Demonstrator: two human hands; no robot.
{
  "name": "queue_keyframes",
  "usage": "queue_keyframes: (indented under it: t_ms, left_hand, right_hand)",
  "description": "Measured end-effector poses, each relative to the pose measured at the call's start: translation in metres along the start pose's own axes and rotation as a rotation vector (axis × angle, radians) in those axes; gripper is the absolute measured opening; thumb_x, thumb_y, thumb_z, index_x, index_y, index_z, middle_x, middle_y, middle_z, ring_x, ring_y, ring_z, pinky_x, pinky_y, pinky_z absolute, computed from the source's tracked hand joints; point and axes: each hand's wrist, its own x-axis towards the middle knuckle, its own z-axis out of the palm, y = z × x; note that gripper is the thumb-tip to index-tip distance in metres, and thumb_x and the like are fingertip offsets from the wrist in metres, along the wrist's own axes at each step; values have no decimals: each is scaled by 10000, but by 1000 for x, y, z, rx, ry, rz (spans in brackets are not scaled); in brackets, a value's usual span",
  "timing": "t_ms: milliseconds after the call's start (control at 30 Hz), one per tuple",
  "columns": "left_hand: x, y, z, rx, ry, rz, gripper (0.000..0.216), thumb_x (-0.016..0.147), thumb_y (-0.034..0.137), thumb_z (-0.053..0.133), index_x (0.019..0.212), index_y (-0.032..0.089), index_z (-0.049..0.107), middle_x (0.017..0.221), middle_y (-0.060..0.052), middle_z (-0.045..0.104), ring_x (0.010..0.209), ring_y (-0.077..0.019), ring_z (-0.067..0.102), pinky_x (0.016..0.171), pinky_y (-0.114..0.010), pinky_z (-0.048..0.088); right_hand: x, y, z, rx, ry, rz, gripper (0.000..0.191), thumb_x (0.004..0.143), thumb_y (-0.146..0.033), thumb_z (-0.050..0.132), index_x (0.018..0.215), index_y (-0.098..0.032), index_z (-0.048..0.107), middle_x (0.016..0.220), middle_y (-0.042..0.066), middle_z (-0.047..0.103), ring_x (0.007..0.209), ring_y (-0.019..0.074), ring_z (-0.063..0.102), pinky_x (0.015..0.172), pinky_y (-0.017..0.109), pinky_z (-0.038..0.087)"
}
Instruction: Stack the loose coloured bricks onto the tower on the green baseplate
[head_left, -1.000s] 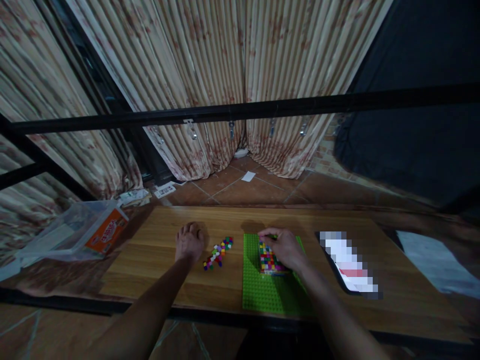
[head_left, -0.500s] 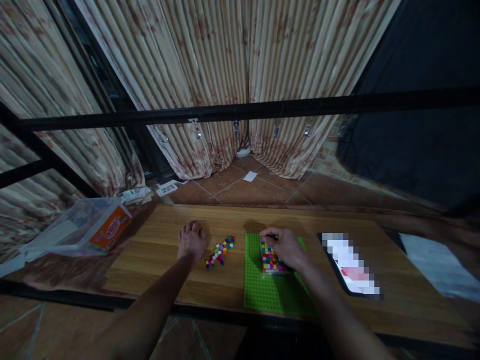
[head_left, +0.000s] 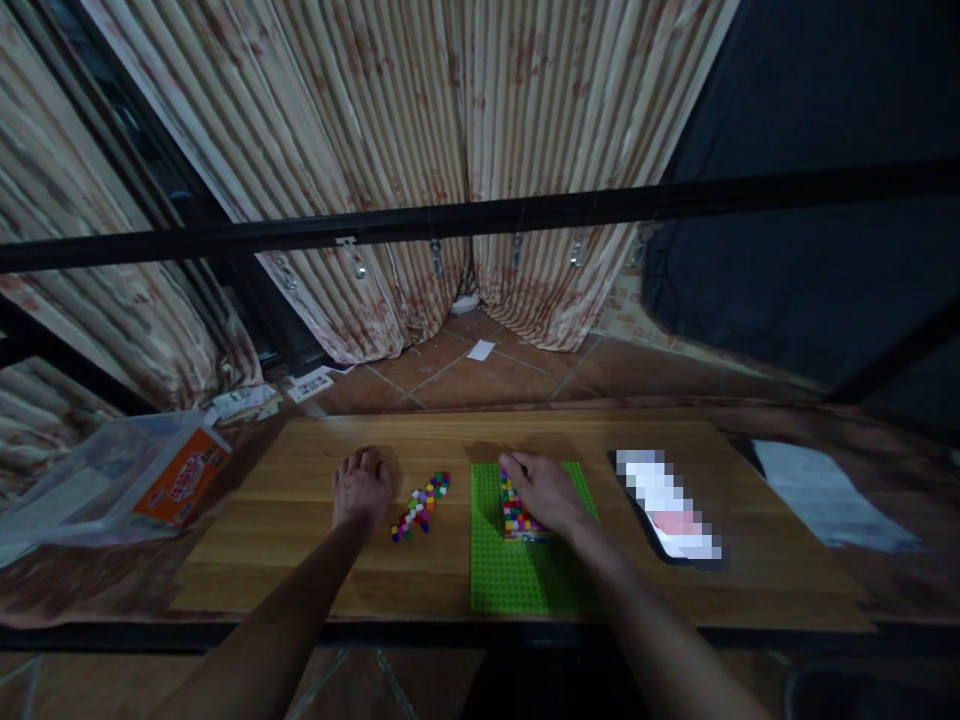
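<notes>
My left hand rests on the wooden table, palm down and fingers lying loosely on the wood. Just right of it is a loose pile of small coloured bricks. My right hand is over a block of multicoloured bricks, which sits on a green baseplate. Its thumb and fingers are pinched at the block's far left corner. Whatever they hold there is too small or hidden to make out. The hand covers the block's right part.
A phone with a lit, blurred screen lies right of the baseplate. Beyond the table's right edge is a white sheet. A clear plastic box with an orange label stands off the left end. A black bar crosses before the curtains.
The whole view has shifted, so the table things appear further left. My right hand's fingers have closed in at the block's far left corner. My left hand stays beside the loose bricks.
</notes>
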Motion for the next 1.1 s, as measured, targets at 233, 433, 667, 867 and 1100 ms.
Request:
queue_keyframes:
  t_ms: [233, 433, 667, 867, 1100]
  left_hand:
    - [0, 1, -3, -2, -10, 18, 416, 909, 313, 383, 1237, 149, 579, 1301, -127, 588, 1176, -290, 512, 1023, -440, 392]
    - [0, 2, -2, 5, -8, 14, 412, 910, 299, 373, 1235, 152, 578, 1290, -131, 595, 1169, -283, 520, 1013, -437, 397]
    - [0, 2, -2, -5, -17, 12, 426, 912, 304, 369, 1244, 136, 577, 1308, -136, 586, 1188, -295, 510, 1015, -440, 391]
    - [-2, 4, -4, -11, -6, 2, 403, 905, 286, 383, 1227, 153, 584, 1274, -134, 601, 1174, -285, 511, 1013, -442, 388]
    - [-4, 5, -1, -37, -8, -19, 364, 905, 283, 397, 1189, 173, 598, 1283, -117, 593, 1193, -269, 495, 1022, -422, 371]
  right_hand:
    - [1, -2, 2, -15, 6, 25, 367, 977, -382, 426, 774, -211, 680, 703, 12, 673, 666, 134, 571, 608, 233, 300]
    - [3, -2, 0, 37, -16, 9, 357, 960, -355, 443, 731, -199, 668, 679, 3, 651, 645, 126, 560, 600, 224, 308]
    - [3, 4, 3, 74, 33, -18, 386, 945, -395, 448, 667, -202, 634, 630, -2, 620, 615, 132, 554, 588, 227, 319]
    - [0, 11, 6, 66, 131, -58, 366, 957, -383, 420, 789, -211, 696, 778, 40, 701, 760, 174, 632, 707, 245, 404]
    - [-12, -24, 14, -4, 310, -268, 287, 956, -265, 439, 1002, -198, 715, 985, 87, 720, 971, 229, 604, 920, 342, 419]
